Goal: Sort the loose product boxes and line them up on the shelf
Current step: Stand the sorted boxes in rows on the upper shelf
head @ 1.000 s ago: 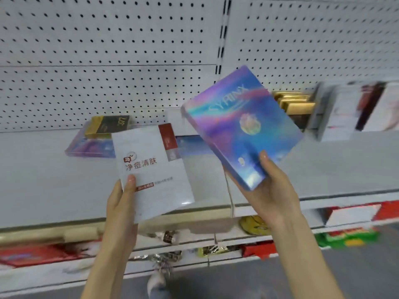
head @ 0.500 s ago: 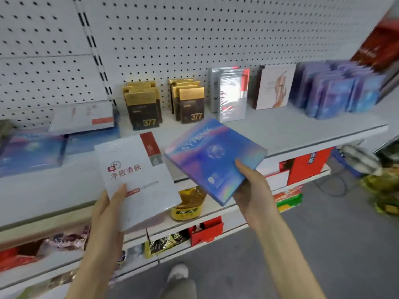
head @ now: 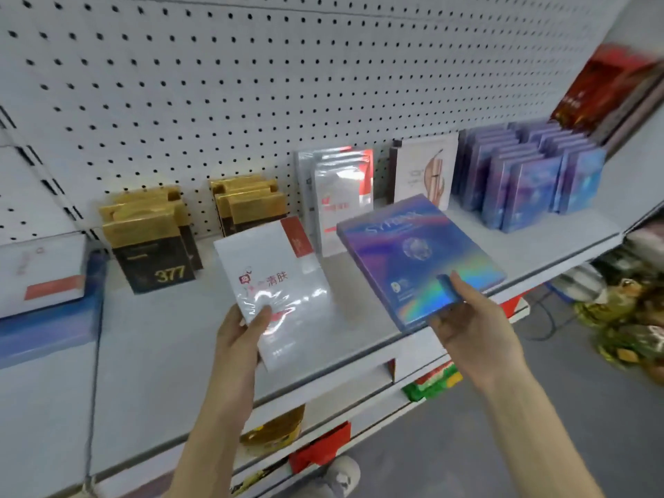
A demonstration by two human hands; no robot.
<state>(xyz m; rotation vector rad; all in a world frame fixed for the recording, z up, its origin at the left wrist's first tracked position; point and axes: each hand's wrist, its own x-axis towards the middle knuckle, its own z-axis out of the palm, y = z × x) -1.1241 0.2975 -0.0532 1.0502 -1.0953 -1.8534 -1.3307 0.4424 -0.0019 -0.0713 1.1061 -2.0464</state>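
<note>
Both cartons look light and stiff, thin card that should keep flat when held by one corner. Their shiny skins are likely slippery, so a grip with the thumb on the face and fingers behind, moved toward the middle of an edge, would stop them swinging. The left hand (head: 241, 327) pinches the flat white film-wrapped box with a red corner tab (head: 275, 278) at its near-left corner, thumb pressed on the printed front. The box is tilted up and away from the palm, above the white metal shelf (head: 172, 339). The right hand (head: 470, 318) holds the flat purple-blue holographic box (head: 413, 253) at its near-right corner with the thumb laid on top. The fingers are presumably curled underneath, though the box hides them. This box lies nearly level, reaching forward and left of the wrist. Matching upright white boxes (head: 341, 195) stand beyond the gap between the two hands. The rows of upright purple boxes (head: 521, 181) stand farther off, beyond and to the right of the right hand. The black-and-gold cartons marked 377 (head: 154, 253) stand beyond and left of the left hand.
</note>
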